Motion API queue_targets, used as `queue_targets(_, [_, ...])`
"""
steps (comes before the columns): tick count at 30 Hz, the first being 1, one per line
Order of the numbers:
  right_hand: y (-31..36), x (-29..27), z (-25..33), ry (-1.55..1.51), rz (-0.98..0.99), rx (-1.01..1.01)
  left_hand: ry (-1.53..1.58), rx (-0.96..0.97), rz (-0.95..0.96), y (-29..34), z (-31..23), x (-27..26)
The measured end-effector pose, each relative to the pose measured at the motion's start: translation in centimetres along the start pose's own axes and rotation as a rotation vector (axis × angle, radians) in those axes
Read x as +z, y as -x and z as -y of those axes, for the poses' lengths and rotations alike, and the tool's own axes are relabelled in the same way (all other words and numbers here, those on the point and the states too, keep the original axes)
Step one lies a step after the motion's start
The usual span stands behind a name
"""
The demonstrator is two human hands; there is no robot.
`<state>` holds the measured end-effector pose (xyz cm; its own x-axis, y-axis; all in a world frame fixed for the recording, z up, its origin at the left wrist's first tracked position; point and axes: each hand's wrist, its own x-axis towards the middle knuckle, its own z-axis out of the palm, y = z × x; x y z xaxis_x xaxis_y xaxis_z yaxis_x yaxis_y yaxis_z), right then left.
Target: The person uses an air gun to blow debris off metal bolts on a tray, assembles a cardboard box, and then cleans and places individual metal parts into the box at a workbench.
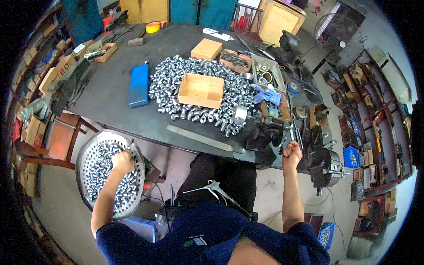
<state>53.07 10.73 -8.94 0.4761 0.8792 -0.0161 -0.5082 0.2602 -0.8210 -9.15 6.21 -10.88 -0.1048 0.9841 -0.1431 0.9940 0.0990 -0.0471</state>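
Note:
My left hand (123,162) is closed in a fist over a round perforated metal pan (82,171) on my left. Small shiny metal fittings (102,170) fill much of that pan, and whatever the fist holds is hidden. At the table's right front edge, my right hand (292,154) has its fingers curled closed beside a dark bench vise (264,134). I cannot make out what those fingers hold. A large heap of similar fittings (170,84) covers the middle of the table, with an open cardboard box (201,89) sitting on it.
An air blow gun (216,187) lies across my lap. The dark table (112,84) also bears a blue box (138,86), a flat metal strip (198,138), a blue glove (267,94) and a parts tray (276,75). Another machine fixture (324,165) stands right of my right hand.

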Motion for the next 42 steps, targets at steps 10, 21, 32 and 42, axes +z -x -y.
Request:
queue_targets(10, [0.2,0.0,0.1,0.013,0.007,0.034,0.284,-0.068,-0.198,1.4,1.5,0.4])
queue_targets(21, [0.1,0.2,0.3,0.035,-0.08,0.047,1.622,0.472,0.078,-4.1,-18.8,-11.5])
queue_targets(32, [0.2,0.1,0.1,0.054,-0.052,0.034,2.013,0.655,0.272,-8.5,-27.7,-12.0])
queue_targets(42, [0.1,-0.1,0.2,0.067,-0.031,0.041,1.936,0.658,0.391,-9.9,-27.6,-11.8])
